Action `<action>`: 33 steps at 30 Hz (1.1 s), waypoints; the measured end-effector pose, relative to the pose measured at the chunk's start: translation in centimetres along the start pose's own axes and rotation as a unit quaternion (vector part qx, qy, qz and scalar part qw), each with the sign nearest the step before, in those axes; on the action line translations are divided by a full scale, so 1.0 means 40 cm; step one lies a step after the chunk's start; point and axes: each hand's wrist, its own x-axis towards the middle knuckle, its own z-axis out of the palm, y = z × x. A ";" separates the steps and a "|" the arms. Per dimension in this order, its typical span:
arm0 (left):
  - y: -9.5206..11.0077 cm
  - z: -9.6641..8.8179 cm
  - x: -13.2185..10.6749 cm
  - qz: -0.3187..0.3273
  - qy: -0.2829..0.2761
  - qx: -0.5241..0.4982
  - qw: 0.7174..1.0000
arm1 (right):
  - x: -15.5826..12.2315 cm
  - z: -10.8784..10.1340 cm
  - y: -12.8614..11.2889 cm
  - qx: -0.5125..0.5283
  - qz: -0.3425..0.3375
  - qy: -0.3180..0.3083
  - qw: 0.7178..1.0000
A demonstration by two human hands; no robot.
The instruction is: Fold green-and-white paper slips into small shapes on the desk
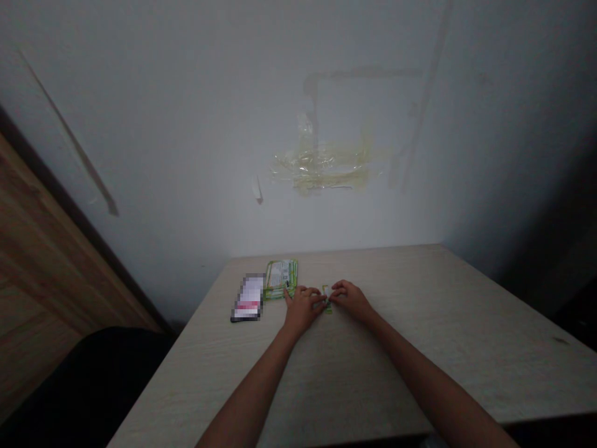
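Between my two hands, on the table, is a narrow green-and-white printed piece (329, 308), perhaps paper or a packet; my fingers cover much of it. My left hand (303, 306) has its fingertips closed at the left side of this piece, while one finger reaches out toward a stack. From the right, my right hand (351, 298) has its thumb and fingers bent together at the piece's other side. Just left of my left hand lies the stack of flat green-and-white printed packets (282, 274), somewhat unevenly piled.
A phone (249, 298) with a lit, blurred-out screen lies left of the stack. The pale wooden table (420, 323) meets a grey wall (186, 124) bearing tape remnants (321, 165). A brown wooden panel (56, 249) and a dark shape (102, 379) are at the left.
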 end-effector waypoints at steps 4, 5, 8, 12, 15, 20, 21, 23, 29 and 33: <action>0.001 -0.003 0.001 -0.007 -0.007 -0.003 1.000 | -0.006 -0.007 -0.019 -0.026 -0.016 -0.006 1.000; 0.002 -0.004 0.001 -0.008 -0.009 -0.004 1.000 | -0.008 -0.009 -0.023 -0.027 -0.018 -0.007 0.999; 0.006 -0.008 0.001 -0.013 -0.016 0.000 1.000 | -0.013 -0.013 -0.031 -0.028 -0.022 -0.013 0.999; 0.012 -0.012 0.001 -0.023 -0.020 0.020 0.999 | -0.019 -0.017 -0.037 -0.021 -0.021 -0.026 0.999; 0.013 -0.013 0.001 -0.021 -0.023 0.026 0.999 | -0.025 -0.020 -0.039 -0.020 -0.024 -0.030 0.999; 0.010 -0.011 0.001 -0.015 -0.018 0.018 1.000 | -0.031 -0.021 -0.035 -0.011 -0.032 -0.044 0.998; 0.010 -0.011 0.001 -0.013 -0.015 0.016 1.000 | -0.032 -0.022 -0.035 -0.012 -0.032 -0.046 0.998; 0.009 -0.010 0.001 -0.009 -0.010 0.012 1.000 | -0.034 -0.023 -0.035 -0.015 -0.033 -0.047 0.998; 0.010 -0.010 0.001 -0.019 -0.013 0.006 1.000 | -0.041 -0.026 -0.042 -0.018 -0.053 -0.046 0.997; 0.012 -0.013 0.001 -0.015 -0.014 0.007 1.000 | -0.042 -0.027 -0.044 0.015 -0.041 -0.062 0.997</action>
